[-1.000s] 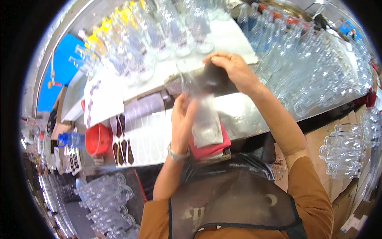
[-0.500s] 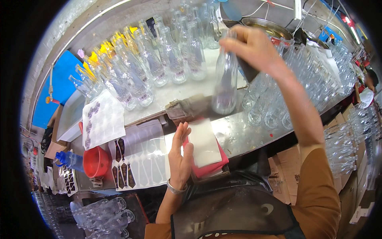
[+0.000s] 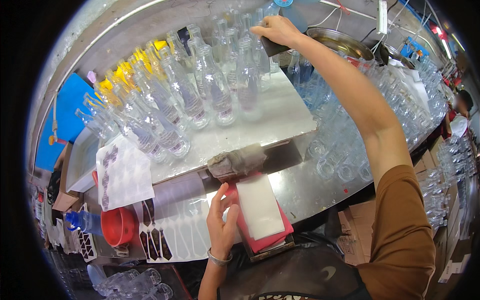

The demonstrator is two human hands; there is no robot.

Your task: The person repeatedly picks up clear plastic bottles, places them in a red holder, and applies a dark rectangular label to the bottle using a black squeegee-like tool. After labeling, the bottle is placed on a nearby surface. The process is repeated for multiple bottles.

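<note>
At the back of the white raised board [image 3: 280, 107], my right hand [image 3: 279, 31] is closed at the neck of a clear glass bottle [image 3: 262, 59], which is partly hidden by the bottles in front. A dark flat pad [image 3: 273, 48] is tucked under the same palm. My left hand [image 3: 223, 219] holds nothing; its fingers are apart, just left of a stack of white paper [image 3: 260, 207] on a red pad [image 3: 280, 235]. Upright labelled glass bottles [image 3: 217, 95] fill the left and back of the board. A folded grey cloth [image 3: 235, 162] lies at its front edge.
Many bare glass bottles [image 3: 345, 125] lie massed to the right on the metal table. At left are a red bowl [image 3: 117, 227], a blue-capped plastic bottle [image 3: 87, 221], a sheet of dark tie-shaped labels [image 3: 182, 225] and a white label sheet [image 3: 125, 175]. A metal basin [image 3: 345, 42] stands behind.
My right hand has carried the glass bottle away from me, from the board's front to its back row. My left hand stays by the paper stack, its fingers slightly more spread.
</note>
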